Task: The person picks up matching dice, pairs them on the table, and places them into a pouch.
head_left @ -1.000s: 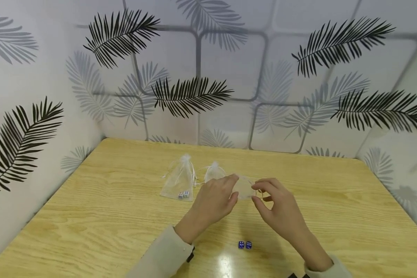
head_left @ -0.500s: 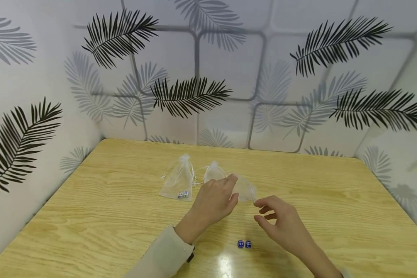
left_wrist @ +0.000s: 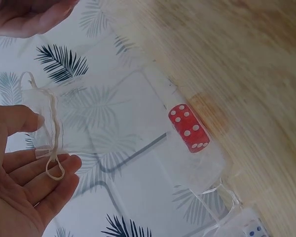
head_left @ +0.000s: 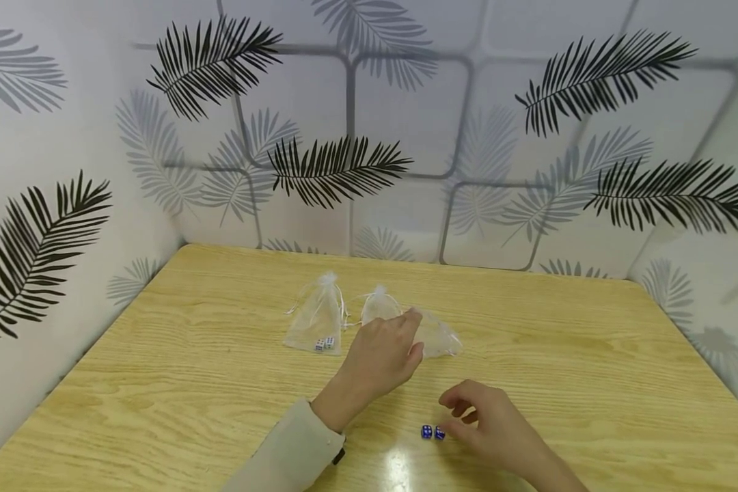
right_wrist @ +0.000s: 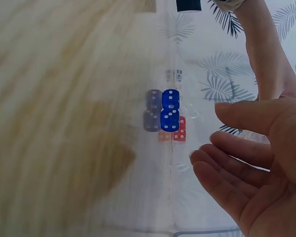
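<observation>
My left hand [head_left: 383, 355] pinches a sheer white drawstring pouch [head_left: 438, 338] between thumb and fingers. In the left wrist view, a cord loop [left_wrist: 55, 168] hangs by its fingers, and no dice show inside this pouch. Two blue dice [head_left: 433, 432] with white pips sit side by side on the table. Right beside them is my right hand [head_left: 495, 424], fingers loosely bent and thumb apart, fingertips close to the nearer die. In the right wrist view nothing lies between its thumb and fingers [right_wrist: 232, 187].
Left of the left hand lies a tied pouch [head_left: 313, 314] with two white dice [head_left: 324, 344]. Another tied pouch [head_left: 378, 305] is partly hidden behind that hand; the left wrist view shows red dice [left_wrist: 188, 128] in it. A leaf-patterned wall [head_left: 406, 219] borders the wooden table [head_left: 190, 383].
My right hand has let go of the pouch's edge and come down toward me to the blue dice. The left hand stays in place with the pouch.
</observation>
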The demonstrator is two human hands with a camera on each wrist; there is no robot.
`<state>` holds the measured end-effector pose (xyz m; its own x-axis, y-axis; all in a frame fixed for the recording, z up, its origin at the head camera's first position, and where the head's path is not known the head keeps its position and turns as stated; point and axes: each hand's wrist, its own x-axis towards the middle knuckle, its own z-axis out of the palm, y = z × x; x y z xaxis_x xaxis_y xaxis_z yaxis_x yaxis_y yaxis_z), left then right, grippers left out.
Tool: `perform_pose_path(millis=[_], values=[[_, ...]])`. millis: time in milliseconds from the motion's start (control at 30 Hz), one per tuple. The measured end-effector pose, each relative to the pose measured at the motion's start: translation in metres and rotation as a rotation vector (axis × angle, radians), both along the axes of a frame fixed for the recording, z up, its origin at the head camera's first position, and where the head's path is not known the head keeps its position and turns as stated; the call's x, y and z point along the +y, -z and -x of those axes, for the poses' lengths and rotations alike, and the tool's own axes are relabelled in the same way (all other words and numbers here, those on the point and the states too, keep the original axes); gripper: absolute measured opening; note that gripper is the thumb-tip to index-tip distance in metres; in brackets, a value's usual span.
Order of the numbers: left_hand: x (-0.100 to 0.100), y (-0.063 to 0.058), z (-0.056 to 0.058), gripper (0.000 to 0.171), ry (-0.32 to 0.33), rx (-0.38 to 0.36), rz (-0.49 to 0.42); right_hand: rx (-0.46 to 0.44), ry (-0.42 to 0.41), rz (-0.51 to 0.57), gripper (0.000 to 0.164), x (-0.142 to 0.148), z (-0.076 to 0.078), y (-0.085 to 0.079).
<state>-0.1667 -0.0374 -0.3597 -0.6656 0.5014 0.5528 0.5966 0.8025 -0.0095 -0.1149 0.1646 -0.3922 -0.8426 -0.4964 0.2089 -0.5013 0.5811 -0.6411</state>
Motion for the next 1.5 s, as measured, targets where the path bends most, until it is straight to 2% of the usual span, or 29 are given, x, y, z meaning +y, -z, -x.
perform_pose_path(millis=[133, 267, 433, 700, 1033, 1233, 1500], values=[[0.001, 0.001, 0.0, 0.035, 0.005, -0.004, 0.011, -0.111, -0.041, -0.028, 0.024, -0.001, 0.0, 0.001], [0.001, 0.0, -0.001, 0.035, 0.01, -0.013, 0.022, -0.149, -0.057, -0.073, 0.023, -0.002, 0.0, 0.002], [0.002, 0.0, -0.003, 0.036, 0.003, -0.002, 0.044, -0.151, -0.063, -0.114, 0.017, -0.003, -0.001, 0.005], [0.003, 0.0, -0.005, 0.033, -0.01, 0.028, 0.058, -0.158, -0.083, -0.102, 0.011, -0.005, 0.002, 0.009], [0.004, 0.0, -0.005, 0.032, -0.014, 0.03, 0.069, -0.166, -0.098, -0.098, 0.01, -0.006, 0.005, 0.007], [0.003, 0.001, -0.004, 0.032, -0.011, 0.021, 0.078, -0.156, -0.073, -0.106, 0.01, -0.006, 0.005, 0.002], [0.002, 0.001, -0.003, 0.033, -0.002, 0.018, 0.086, -0.062, -0.014, -0.144, 0.007, -0.004, 0.007, -0.015]])
